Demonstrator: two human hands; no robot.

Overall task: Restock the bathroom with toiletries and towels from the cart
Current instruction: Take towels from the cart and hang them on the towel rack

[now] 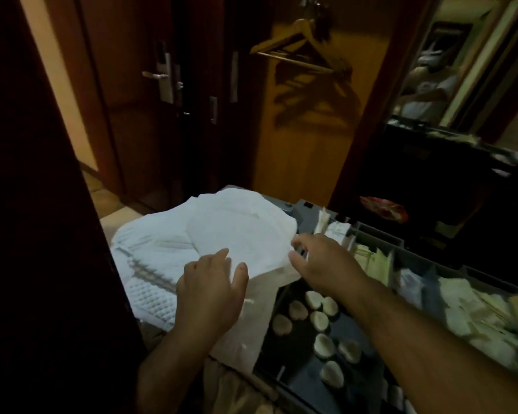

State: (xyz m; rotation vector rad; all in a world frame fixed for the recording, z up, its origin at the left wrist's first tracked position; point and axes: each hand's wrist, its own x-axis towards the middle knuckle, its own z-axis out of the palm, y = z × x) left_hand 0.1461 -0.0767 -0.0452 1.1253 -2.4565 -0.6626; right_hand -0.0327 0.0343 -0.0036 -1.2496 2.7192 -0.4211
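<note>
In the head view, a white towel (pixel 237 234) lies heaped at the far-left corner of the cart (pixel 380 238) top. The left hand (pixel 210 291) rests on its near edge, fingers straight and spread. The right hand (pixel 323 261) pinches its right edge between thumb and curled fingers, just beside compartments of toiletry packets (pixel 473 312).

Grey cart (pixel 380 236) top, white towels (pixel 222 234) at its left end, round soaps (pixel 319 319) in a dark tray (pixel 299 375), pale packets (pixel 476 312) in compartments

no text, label or number is legible anywhere.
</note>
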